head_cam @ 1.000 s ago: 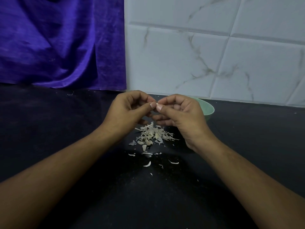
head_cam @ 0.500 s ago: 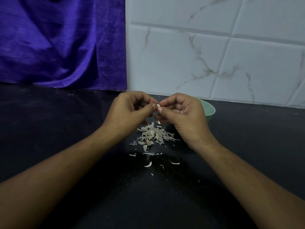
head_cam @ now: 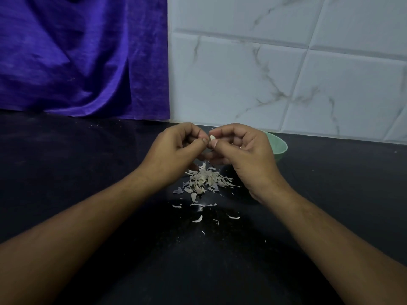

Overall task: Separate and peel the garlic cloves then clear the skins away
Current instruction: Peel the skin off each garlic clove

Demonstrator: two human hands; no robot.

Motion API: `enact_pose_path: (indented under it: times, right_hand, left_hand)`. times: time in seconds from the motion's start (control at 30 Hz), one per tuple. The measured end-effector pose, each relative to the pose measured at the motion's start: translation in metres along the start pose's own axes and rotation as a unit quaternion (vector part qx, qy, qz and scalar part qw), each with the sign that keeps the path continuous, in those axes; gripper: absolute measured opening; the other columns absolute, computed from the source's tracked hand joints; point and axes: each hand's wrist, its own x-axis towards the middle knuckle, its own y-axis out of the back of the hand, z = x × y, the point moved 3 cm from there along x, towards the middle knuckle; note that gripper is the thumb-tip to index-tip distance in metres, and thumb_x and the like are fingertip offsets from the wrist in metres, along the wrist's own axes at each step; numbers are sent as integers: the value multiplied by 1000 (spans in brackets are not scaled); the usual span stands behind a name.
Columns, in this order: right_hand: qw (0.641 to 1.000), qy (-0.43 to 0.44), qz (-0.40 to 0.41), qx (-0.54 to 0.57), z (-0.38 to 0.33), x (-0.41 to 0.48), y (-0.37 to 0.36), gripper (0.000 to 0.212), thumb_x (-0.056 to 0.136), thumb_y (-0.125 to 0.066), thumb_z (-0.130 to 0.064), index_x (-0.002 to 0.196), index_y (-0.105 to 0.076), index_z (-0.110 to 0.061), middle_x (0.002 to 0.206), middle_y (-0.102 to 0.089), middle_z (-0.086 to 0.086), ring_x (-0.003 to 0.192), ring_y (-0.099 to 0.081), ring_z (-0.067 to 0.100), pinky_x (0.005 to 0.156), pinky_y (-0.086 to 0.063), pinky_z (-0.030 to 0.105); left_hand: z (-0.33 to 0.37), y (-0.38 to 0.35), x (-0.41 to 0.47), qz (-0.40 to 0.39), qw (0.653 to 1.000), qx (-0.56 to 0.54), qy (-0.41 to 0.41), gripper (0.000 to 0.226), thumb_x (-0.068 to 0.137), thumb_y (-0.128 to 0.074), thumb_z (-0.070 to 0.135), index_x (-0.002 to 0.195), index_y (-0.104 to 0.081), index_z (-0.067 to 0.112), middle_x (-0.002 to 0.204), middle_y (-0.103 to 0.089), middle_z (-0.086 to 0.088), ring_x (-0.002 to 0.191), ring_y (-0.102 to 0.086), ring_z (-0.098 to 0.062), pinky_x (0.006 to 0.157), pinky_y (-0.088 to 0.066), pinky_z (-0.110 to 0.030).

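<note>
Clove (head_cam: 212, 137) between both thumbs, long axis near upright | right hand (head_cam: 242, 150) pinches it, left hand (head_cam: 174, 150) nips its 9 o'clock edge | skin pile (head_cam: 204, 180) at 6 o'clock below | bowl (head_cam: 278, 146) at 3 o'clock, nearer the right hand, the likely drop.

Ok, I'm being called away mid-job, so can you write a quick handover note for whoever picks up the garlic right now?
Right hand: pinches a garlic clove between thumb and forefinger, above the counter.
Left hand: fingers curled, thumb tip at the clove's left edge, picking at it.
Skins: a pile of skins lies on the black counter beneath the hands, with stray flakes nearer you.
Green bowl: behind the right hand, contents hidden.
Done: much peeling, judging by the pile.
Left: finish this clove, then clear the skins.
</note>
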Motion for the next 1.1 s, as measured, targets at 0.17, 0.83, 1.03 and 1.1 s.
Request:
enact_pose_path:
  times: [0.17,0.83,1.03,1.1]
  right_hand:
    - [998,-36,5,45,1,3,6,13,93,-69,3,105,-70,-2,85,-76,12,72,-75,23,71,-64,37]
    - [994,-92,-5,50,7,3,6,8,94,-70,-2,101,-73,-1,86,-78,16,70,-76,20,68,-65,32]
    - [990,-118,-8,77,7,5,8,13,90,-72,0,103,-71,0,87,-78,16,73,-76,19,70,-65,33]
    - [990,-119,-17,72,7,5,8,17,89,-72,3,106,-70,3,88,-78,17,74,-77,20,73,-64,35]
  left_hand:
    - [-2,1,-1,4,1000,-17,10,9,102,-63,19,101,-71,13,89,-72,-8,79,-72,-15,66,-64,-42]
    - [6,4,-1,9,997,-2,-79,11,94,-76,15,105,-78,15,91,-79,-3,82,-76,-21,65,-64,-36]
    - [6,5,0,-1,997,-22,-73,9,95,-74,13,104,-75,12,91,-78,-5,80,-76,-18,62,-62,-31]
    - [7,6,-1,-1,997,-11,-78,8,95,-74,13,103,-75,12,91,-77,-4,80,-76,-19,63,-63,-34]
